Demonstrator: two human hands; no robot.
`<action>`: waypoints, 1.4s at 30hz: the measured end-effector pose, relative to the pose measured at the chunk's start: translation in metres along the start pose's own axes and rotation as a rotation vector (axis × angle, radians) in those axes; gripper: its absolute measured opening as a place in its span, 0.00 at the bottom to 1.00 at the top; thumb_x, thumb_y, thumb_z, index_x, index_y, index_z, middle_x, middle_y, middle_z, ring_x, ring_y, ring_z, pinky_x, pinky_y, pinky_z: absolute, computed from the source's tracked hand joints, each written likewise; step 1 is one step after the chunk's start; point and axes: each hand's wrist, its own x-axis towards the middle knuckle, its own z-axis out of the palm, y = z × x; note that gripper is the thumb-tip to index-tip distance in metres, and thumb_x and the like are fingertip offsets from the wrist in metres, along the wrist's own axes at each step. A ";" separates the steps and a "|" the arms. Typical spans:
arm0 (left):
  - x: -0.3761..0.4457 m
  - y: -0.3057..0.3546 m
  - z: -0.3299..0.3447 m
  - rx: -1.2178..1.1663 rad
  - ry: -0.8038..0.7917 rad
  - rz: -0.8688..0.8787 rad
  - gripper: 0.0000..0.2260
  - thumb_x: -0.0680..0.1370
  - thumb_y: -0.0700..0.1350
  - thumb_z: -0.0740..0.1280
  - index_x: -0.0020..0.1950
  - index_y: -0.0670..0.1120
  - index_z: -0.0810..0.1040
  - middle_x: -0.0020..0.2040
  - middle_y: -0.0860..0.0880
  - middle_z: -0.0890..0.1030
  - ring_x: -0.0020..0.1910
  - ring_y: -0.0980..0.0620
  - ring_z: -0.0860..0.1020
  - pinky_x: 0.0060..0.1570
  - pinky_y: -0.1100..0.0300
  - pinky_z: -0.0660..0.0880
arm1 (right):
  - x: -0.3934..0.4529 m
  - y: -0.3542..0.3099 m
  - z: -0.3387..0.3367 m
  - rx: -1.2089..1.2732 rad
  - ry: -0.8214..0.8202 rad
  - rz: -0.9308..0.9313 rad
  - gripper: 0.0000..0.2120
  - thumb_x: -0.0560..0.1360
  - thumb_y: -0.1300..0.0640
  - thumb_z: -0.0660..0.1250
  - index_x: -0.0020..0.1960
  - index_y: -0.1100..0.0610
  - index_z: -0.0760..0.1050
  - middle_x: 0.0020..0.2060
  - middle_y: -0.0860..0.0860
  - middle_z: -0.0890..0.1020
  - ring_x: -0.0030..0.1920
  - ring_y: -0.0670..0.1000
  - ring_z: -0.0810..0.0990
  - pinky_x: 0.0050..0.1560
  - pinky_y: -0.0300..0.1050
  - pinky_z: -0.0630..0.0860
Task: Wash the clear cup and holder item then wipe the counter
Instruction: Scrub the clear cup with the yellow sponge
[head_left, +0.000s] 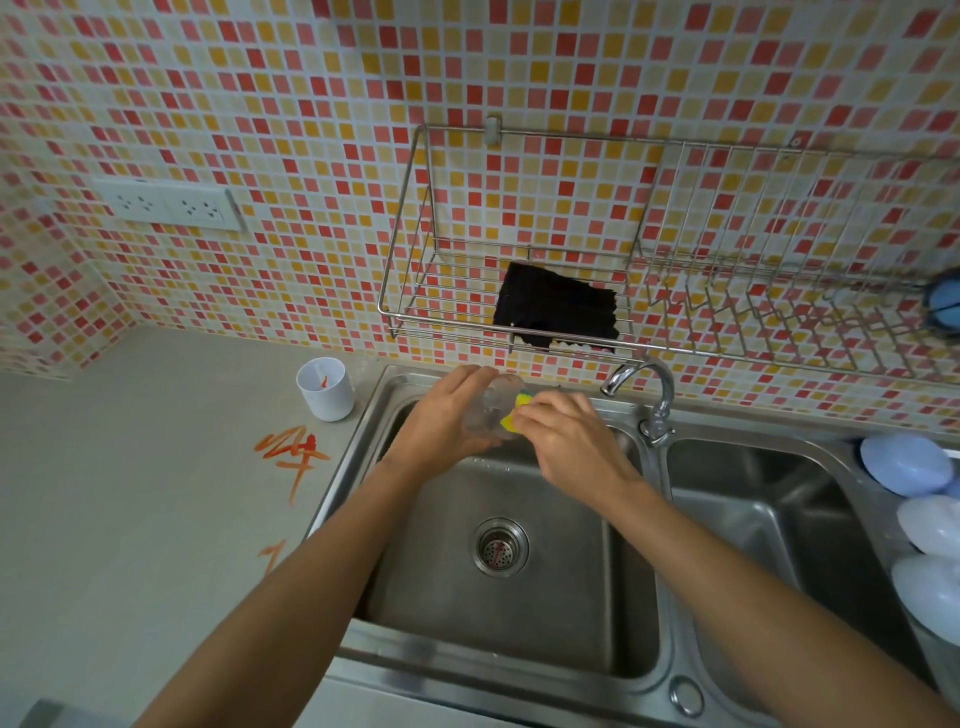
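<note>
Clear plastic, the cup sits gripped in my left hand above the left sink basin while my right hand pinches a yellow sponge at its mouth, the white holder standing near on the counter beside orange smears.

The clear cup is see-through plastic, lying tilted on its side over the far edge of the left sink basin, its mouth turned right. The holder, a white round tub, stands upright on the grey counter just left of the sink, an orange streak inside. Orange smears mark the counter nearer, apart from the holder.
</note>
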 end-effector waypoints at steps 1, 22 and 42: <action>0.001 0.003 -0.001 0.017 -0.006 0.016 0.35 0.66 0.50 0.79 0.69 0.46 0.70 0.64 0.50 0.74 0.59 0.53 0.74 0.55 0.62 0.73 | 0.003 0.005 -0.002 -0.029 -0.006 -0.007 0.15 0.68 0.67 0.72 0.54 0.57 0.82 0.51 0.49 0.84 0.55 0.54 0.77 0.53 0.49 0.71; 0.016 0.012 -0.006 -0.006 -0.124 0.036 0.31 0.69 0.49 0.77 0.69 0.46 0.70 0.66 0.49 0.73 0.59 0.50 0.75 0.50 0.61 0.75 | -0.009 -0.022 -0.006 0.350 -0.082 0.299 0.20 0.71 0.71 0.67 0.60 0.58 0.81 0.55 0.49 0.83 0.55 0.53 0.76 0.60 0.46 0.74; 0.013 0.001 0.002 0.015 -0.156 0.056 0.34 0.69 0.49 0.77 0.71 0.49 0.67 0.69 0.50 0.70 0.62 0.52 0.74 0.55 0.62 0.74 | -0.009 -0.007 -0.002 0.093 -0.076 0.135 0.17 0.65 0.63 0.77 0.53 0.56 0.82 0.49 0.49 0.84 0.50 0.55 0.78 0.46 0.52 0.79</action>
